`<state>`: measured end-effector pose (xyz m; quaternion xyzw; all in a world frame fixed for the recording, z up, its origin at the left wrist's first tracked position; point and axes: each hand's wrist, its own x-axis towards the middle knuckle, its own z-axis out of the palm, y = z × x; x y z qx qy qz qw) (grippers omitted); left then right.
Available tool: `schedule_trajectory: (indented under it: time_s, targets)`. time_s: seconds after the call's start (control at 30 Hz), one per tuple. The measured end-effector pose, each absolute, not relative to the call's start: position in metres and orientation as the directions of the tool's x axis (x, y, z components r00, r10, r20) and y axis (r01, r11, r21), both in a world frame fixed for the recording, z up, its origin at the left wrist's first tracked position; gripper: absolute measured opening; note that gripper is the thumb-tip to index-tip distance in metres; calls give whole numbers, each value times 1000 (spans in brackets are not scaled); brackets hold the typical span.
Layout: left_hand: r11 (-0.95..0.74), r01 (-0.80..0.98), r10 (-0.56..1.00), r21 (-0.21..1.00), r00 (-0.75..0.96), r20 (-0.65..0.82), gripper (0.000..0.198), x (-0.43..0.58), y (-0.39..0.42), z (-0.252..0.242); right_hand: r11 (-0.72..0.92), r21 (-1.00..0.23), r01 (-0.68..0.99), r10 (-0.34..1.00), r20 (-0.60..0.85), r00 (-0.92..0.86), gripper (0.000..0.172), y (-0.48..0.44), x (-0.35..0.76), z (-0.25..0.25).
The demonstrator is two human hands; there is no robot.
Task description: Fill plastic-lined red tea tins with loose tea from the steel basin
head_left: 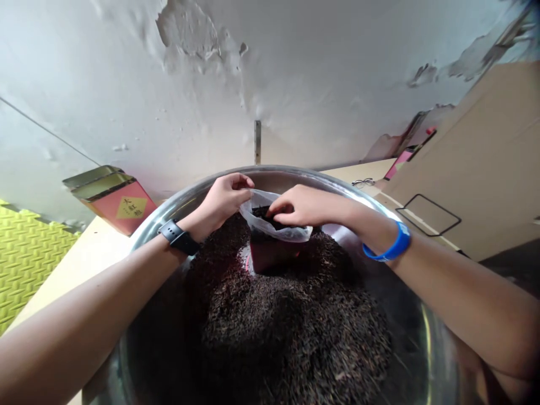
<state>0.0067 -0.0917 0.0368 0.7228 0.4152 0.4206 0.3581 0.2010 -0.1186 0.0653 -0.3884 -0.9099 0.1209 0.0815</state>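
A red tin (pixel 274 257) stands among loose dark tea leaves (pixel 295 332) in a wide metal basin (pixel 295 170). Its mouth is lined with a translucent plastic bag (pixel 291 232) that folds out over the rim and has dark leaves inside. My left hand (pixel 228 199) is closed on the bag's left edge, thumb and fingers pinching it. At the bag's opening, my right hand (pixel 301 205) has its fingers curled down into the leaves; the fingertips are partly hidden.
Left of the basin, an open red and gold tin (pixel 122 202) stands on a pale table (pixel 50 281) near yellow foam matting (pixel 25 253). Glasses (pixel 363 182) lie at the right, near a large cardboard box (pixel 493 146). A peeling wall (pixel 295 84) rises behind.
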Motion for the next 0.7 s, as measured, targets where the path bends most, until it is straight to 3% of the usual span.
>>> schedule_trajectory:
  time_s: [0.07, 0.13, 0.2, 0.27, 0.33, 0.4, 0.5, 0.6, 0.7]
  targets:
    - [-406, 306, 905, 861, 270, 330, 24, 7, -92, 39, 570, -292, 768, 820, 142, -554, 28, -115, 209, 72]
    - [-448, 341, 892, 826, 241, 383, 24, 6, -92, 42, 425, -325, 845, 904, 112, -412, 36, -108, 217, 71]
    - [-502, 400, 865, 766, 227, 448, 22, 5, -92, 44, 269, -400, 876, 942, -80, -326, 40, -100, 223, 63]
    - [-533, 470, 844, 703, 240, 480, 24, 2, -91, 47, 122, -519, 846, 897, -307, -317, 39, -92, 225, 50]
    - [-520, 555, 852, 650, 280, 442, 30, -1, -90, 49, 32, -622, 782, 839, -408, -359, 36, -87, 227, 40]
    - [-481, 652, 876, 586, 341, 340, 31, -4, -90, 49, 19, -684, 729, 834, -391, -389, 29, -84, 228, 38]
    - [-458, 737, 889, 498, 380, 256, 25, -6, -92, 49, 61, -753, 655, 901, -241, -361, 21, -86, 229, 48]
    - [-452, 687, 888, 569, 287, 359, 30, -4, -93, 49, 121, -814, 568, 965, -38, -261, 19, -92, 225, 60]
    - [-410, 630, 911, 659, 243, 334, 31, -2, -93, 51, 140, -831, 539, 971, 9, -239, 18, -98, 219, 65]
